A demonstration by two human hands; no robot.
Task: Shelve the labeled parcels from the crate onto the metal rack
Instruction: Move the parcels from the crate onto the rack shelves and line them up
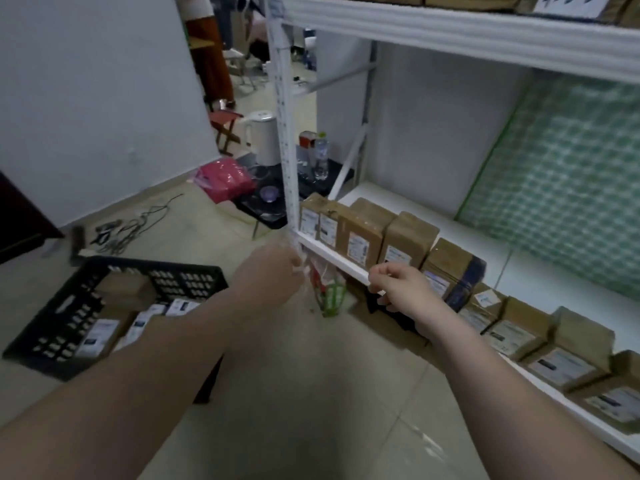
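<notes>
Nearest the lens, two bare forearms stretch forward over the tiled floor (311, 393), hands apart. The left hand (273, 271) shows its back at the foot of the perforated white upright of the metal rack (282, 133); blur smears its fingers, so whether they grip anything cannot be told. The right hand (398, 287) is at the front edge of the lower shelf (398, 199), fingers curled in, nothing visible in them. A black lattice plastic crate (69, 306) sits on the floor at left with labeled crate parcels (100, 336) inside, partly hidden by the left arm. Taped cardboard shelved parcels (408, 237) line the shelf's front edge, the row cut off at right.
</notes>
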